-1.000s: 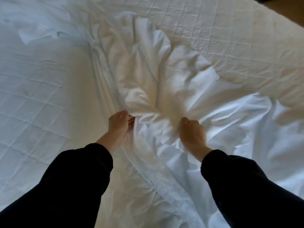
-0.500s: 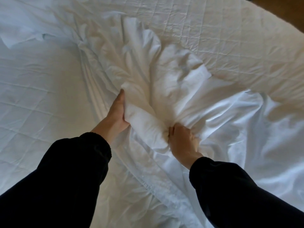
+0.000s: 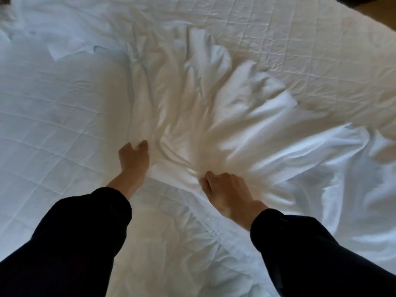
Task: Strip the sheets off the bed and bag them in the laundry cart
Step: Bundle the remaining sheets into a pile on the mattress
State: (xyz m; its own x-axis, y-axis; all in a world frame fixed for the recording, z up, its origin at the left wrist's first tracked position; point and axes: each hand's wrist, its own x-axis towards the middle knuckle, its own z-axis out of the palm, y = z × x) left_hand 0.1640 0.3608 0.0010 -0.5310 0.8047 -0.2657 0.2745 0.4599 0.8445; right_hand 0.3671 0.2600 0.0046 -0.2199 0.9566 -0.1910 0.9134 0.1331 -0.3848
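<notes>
A white sheet lies bunched into long folds across the middle of the bed, fanning out from my hands toward the far side. My left hand grips a fold at the bunch's left edge, thumb and fingers curled into the cloth. My right hand clutches the gathered cloth just to the right, fingers tucked under the folds. More loose sheet spreads out to the right. The quilted mattress cover is bare on the left and at the far right. No laundry cart is in view.
A stitched hem of the sheet runs between my dark sleeves toward the near edge. A strip of brown floor shows past the bed's far right corner. Crumpled white cloth lies at the far left.
My left hand reached up along the bunch, then came back down and now grips a fold at its left edge. The sheet has been pulled nearer and stretched into longer folds.
</notes>
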